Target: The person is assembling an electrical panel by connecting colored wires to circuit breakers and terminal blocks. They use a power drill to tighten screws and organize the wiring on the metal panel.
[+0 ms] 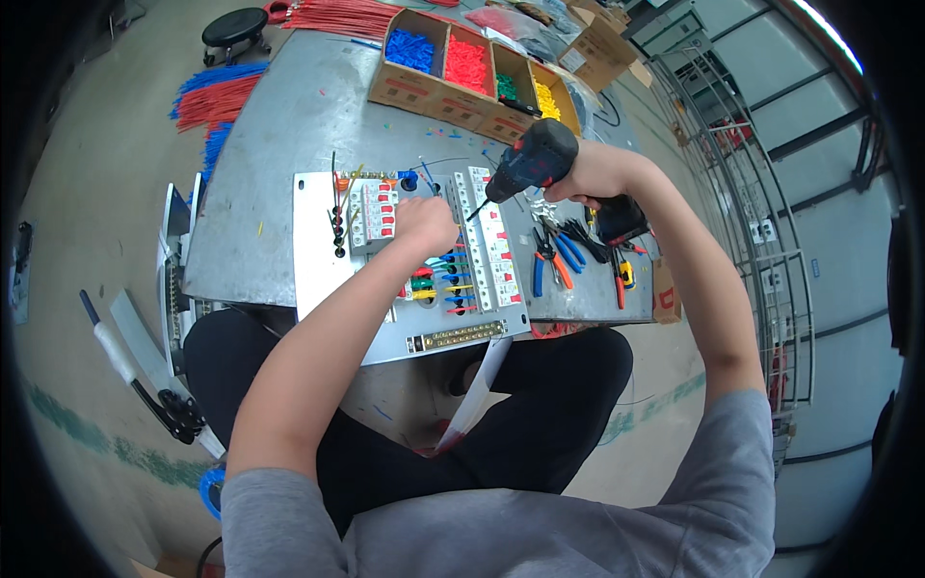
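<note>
My right hand (590,175) is wrapped round the grip of a dark cordless drill (528,160). Its thin bit slants down to the left, with the tip at the long row of white circuit breakers (494,246) with red switches. Between that row and a shorter block of breakers (374,214), my left hand (424,226) is closed, knuckles up; whatever its fingers hold is hidden. Both breaker groups sit on a white mounting plate (323,279) that overhangs the table's near edge above my lap. Short coloured wires (455,284) stick out beside the long row.
A divided cardboard box (424,91) of blue, red, green and yellow small parts stands at the table's far side. Pliers (549,260) and other hand tools lie right of the plate. A brass terminal strip (458,336) runs along its near edge. Red and blue wire bundles (217,101) hang off the far left.
</note>
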A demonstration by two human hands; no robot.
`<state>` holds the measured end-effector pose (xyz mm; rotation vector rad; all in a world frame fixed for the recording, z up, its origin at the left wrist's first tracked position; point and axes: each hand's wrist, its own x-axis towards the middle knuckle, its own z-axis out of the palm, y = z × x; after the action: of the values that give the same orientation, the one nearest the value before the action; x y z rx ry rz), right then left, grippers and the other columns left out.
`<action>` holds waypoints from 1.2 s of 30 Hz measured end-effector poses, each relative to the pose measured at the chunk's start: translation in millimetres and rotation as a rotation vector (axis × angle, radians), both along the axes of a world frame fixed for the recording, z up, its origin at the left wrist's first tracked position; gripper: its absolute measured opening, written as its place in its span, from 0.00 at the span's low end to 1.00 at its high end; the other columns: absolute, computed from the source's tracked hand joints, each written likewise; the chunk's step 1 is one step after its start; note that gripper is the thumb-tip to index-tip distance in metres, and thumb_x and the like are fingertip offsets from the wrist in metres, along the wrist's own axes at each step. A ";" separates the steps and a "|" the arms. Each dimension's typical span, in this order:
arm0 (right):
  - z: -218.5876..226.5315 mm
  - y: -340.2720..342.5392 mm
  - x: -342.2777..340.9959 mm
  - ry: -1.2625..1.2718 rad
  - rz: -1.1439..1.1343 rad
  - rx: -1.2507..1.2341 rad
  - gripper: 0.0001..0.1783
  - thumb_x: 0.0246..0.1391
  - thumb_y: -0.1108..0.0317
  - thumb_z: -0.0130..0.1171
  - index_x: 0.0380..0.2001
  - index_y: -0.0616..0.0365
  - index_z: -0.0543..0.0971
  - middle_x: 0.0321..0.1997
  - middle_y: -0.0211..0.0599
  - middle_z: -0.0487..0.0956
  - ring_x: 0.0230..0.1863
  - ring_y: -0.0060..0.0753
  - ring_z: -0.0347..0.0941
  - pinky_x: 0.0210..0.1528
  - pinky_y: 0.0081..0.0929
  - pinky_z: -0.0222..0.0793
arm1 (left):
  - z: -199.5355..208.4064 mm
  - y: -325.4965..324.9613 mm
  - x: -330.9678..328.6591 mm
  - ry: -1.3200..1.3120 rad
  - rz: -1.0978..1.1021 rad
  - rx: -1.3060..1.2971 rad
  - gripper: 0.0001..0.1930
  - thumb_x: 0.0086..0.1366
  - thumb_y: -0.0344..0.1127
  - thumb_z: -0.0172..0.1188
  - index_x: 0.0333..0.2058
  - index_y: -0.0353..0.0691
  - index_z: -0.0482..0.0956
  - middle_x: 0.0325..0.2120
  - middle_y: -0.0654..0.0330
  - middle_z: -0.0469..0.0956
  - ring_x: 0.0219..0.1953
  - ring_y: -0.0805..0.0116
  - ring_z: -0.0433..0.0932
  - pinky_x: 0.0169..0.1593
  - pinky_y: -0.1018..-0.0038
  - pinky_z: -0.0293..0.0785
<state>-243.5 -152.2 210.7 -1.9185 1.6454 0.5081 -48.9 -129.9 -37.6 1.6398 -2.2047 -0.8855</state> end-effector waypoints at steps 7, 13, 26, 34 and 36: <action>21.8 3.4 -8.6 -0.072 -0.046 -0.019 0.10 0.51 0.67 0.75 0.33 0.60 0.85 0.19 0.29 0.77 0.17 0.25 0.73 0.21 0.29 0.67 | 3.2 7.0 -0.5 0.046 0.009 -0.064 0.14 0.69 0.38 0.59 0.40 0.44 0.94 0.41 0.47 0.91 0.49 0.46 0.88 0.60 0.51 0.80; 77.9 47.1 -22.1 -0.213 -0.159 -0.345 0.16 0.48 0.70 0.75 0.43 0.56 0.88 0.26 0.26 0.81 0.21 0.20 0.74 0.25 0.26 0.69 | 9.2 9.9 5.7 0.041 0.000 -0.061 0.10 0.67 0.36 0.64 0.37 0.40 0.93 0.40 0.47 0.90 0.48 0.44 0.88 0.56 0.51 0.83; -150.3 104.7 -195.6 -1.284 -0.861 -0.928 0.15 0.61 0.71 0.71 0.51 0.62 0.86 0.29 0.27 0.80 0.26 0.23 0.73 0.34 0.26 0.68 | 47.3 40.4 61.4 -0.290 -0.261 -0.383 0.11 0.71 0.38 0.67 0.46 0.41 0.92 0.45 0.53 0.87 0.56 0.49 0.82 0.69 0.56 0.69; -179.6 143.6 -289.5 -1.211 -1.049 -1.055 0.17 0.61 0.71 0.71 0.52 0.64 0.86 0.30 0.27 0.81 0.27 0.22 0.73 0.35 0.26 0.68 | 36.3 27.0 12.7 -0.292 -0.217 -0.280 0.12 0.76 0.38 0.59 0.41 0.39 0.89 0.38 0.49 0.88 0.44 0.45 0.86 0.58 0.51 0.75; -187.5 153.8 -304.0 -1.172 -1.054 -1.082 0.17 0.61 0.71 0.71 0.53 0.64 0.86 0.31 0.27 0.81 0.28 0.22 0.73 0.35 0.26 0.69 | 38.0 24.6 11.8 -0.254 -0.182 -0.261 0.12 0.77 0.37 0.58 0.40 0.39 0.89 0.38 0.47 0.89 0.43 0.44 0.86 0.54 0.52 0.77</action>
<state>-547.5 1.6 23.3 -0.9935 1.7229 -1.8162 -37.1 -105.3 0.4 1.5164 -2.5459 -0.4206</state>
